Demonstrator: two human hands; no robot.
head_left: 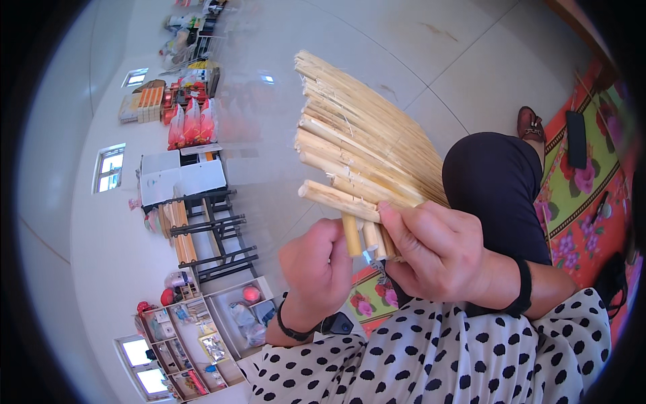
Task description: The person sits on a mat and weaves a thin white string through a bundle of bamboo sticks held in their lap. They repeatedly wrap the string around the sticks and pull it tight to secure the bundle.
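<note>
The stalk row (377,145) seems mostly joined, remainder unclear; right hand (434,249) clamps its near end; left hand (313,262) beside it, grip hidden.

Shelves (225,331), black frames (208,225) and what look like red bags (192,122) sit at left, a floral mat (609,161) at right.

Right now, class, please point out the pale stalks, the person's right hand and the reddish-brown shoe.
Pale stalks (377,138): head view, on the middle of the fanned row.
Right hand (441,249): head view, on the middle of the hand.
Reddish-brown shoe (529,122): head view, on its upper.
</note>
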